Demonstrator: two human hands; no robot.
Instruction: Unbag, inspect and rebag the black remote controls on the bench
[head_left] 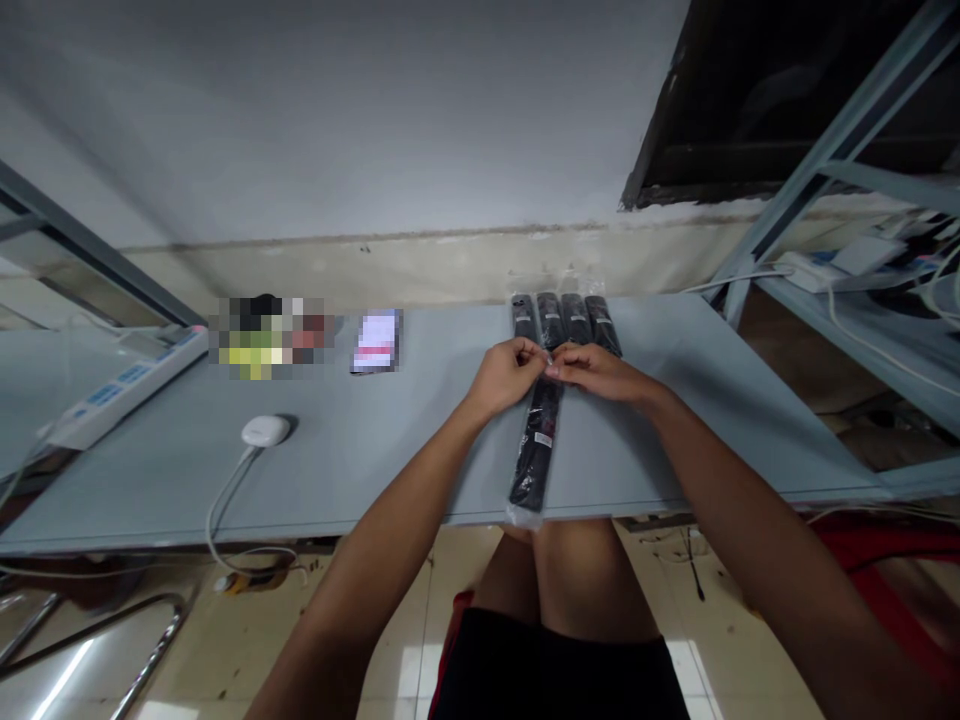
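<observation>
A long black item in a clear plastic bag (pixel 535 450) lies on the table in front of me, its near end at the table edge. It bears a small white label; what is inside I cannot make out for certain. My left hand (pixel 510 372) is closed in a pinch at the far end of the bag. Right beside it, my right hand (pixel 600 372) also pinches that end, fingertips nearly touching the left ones. Just beyond my hands, several similar black bagged items (pixel 576 318) lie side by side, partly hidden by my fingers.
On the pale blue table (pixel 420 450) a phone (pixel 376 340) with a lit screen lies left of my hands. Further left are a white charging case (pixel 265 431) on a cable and a white power strip (pixel 127 390). Metal frame posts (pixel 817 190) and cables stand at the right.
</observation>
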